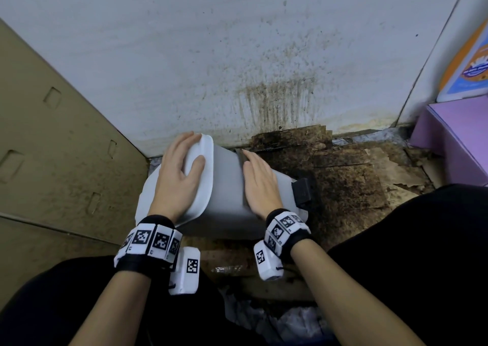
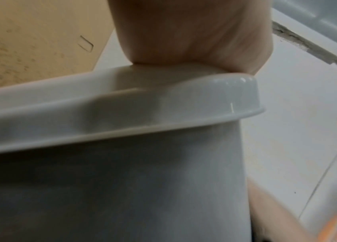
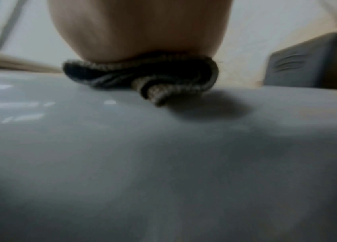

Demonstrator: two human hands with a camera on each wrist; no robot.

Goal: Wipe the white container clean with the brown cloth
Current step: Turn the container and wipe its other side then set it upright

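The white container (image 1: 227, 187) lies on its side on the floor by the wall, its lidded end (image 2: 163, 98) to the left. My left hand (image 1: 190, 150) rests spread on that end, fingers reaching its far edge and thumb on its face. My right hand (image 1: 257, 176) lies flat on the container's upper side and presses the brown cloth (image 3: 142, 77) under the palm. In the head view only a dark strip of cloth (image 1: 240, 153) shows by the fingertips. A black part (image 1: 302, 191) juts from the container's right end.
A tall cardboard panel (image 1: 52, 134) stands at the left. The white wall (image 1: 264, 55) behind is splashed with brown stains. Stained, soaked cardboard (image 1: 343, 181) covers the floor to the right, with a purple box (image 1: 454, 139) beyond. Crumpled plastic (image 1: 277, 319) lies between my knees.
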